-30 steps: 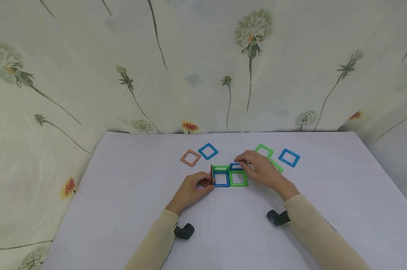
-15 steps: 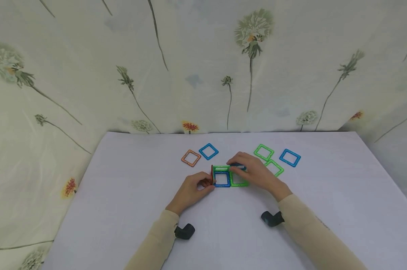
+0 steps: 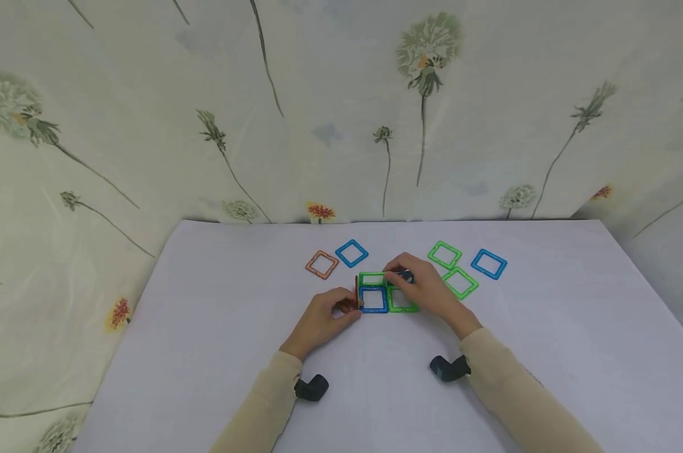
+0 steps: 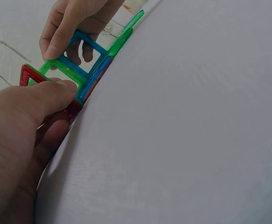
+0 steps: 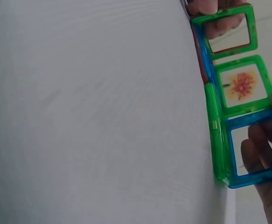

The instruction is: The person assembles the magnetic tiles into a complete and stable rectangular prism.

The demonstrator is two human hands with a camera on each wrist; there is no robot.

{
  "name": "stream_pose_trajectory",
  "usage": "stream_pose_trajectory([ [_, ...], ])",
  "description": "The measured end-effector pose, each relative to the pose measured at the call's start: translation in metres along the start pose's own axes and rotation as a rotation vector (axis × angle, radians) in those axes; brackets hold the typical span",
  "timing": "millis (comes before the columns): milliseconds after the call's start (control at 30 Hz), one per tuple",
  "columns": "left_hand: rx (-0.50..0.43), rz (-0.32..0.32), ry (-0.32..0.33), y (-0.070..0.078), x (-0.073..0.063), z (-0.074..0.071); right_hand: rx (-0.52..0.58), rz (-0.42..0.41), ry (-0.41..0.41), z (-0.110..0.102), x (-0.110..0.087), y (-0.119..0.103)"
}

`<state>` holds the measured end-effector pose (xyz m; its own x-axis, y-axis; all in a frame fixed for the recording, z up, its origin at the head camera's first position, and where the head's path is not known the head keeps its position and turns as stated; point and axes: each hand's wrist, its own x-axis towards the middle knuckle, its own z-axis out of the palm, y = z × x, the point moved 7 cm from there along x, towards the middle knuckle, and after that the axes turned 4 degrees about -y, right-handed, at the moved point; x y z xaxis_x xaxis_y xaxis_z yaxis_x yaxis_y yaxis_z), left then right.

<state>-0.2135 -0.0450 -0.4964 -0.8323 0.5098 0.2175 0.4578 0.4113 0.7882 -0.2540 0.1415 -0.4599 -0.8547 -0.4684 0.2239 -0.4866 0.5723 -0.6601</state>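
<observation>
Square magnetic tiles join in a small structure in the head view. A blue tile point(image 3: 373, 311) and a green tile point(image 3: 403, 309) lie flat side by side. Along their back edges stand a second green tile point(image 5: 222, 88) and a second blue tile point(image 5: 253, 179). My right hand point(image 3: 423, 286) holds the standing blue tile, thumb where it meets the standing green one and fingers behind. At the left end rises a red tile point(image 3: 356, 286), with another green tile point(image 5: 254, 32) against it. My left hand point(image 3: 324, 314) pinches this end, thumb inside and fingers outside.
Loose tiles lie flat behind the structure: an orange one point(image 3: 321, 265) and a blue one point(image 3: 352, 253) to the left, two green ones point(image 3: 445, 254) and a blue one point(image 3: 489, 263) to the right. Behind the white table point(image 3: 233, 270) hangs a flowered cloth point(image 3: 318, 157).
My right hand has shifted left along the standing blue tile to its joint with the green one. The green back tile shows taller, more upright. My left hand has kept its place.
</observation>
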Motion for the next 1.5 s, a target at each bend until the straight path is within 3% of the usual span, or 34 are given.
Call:
stream_pose_trajectory([
  [167,0.005,-0.018,0.002,0.0003,-0.0005,-0.0001,0.039,0.052,-0.009,0.0026,-0.0007,0.0061],
  [467,-0.038,0.035,0.023,0.0016,0.0,-0.0019,0.072,0.069,-0.03,0.0049,-0.0013,0.0076],
  [833,-0.05,0.034,0.02,0.0012,0.0033,-0.003,0.087,0.097,-0.045,0.0027,0.0006,0.0076],
  [1500,-0.032,-0.007,0.001,-0.0001,0.0012,-0.0007,0.072,0.094,-0.039,0.0053,-0.0007,0.0092],
])
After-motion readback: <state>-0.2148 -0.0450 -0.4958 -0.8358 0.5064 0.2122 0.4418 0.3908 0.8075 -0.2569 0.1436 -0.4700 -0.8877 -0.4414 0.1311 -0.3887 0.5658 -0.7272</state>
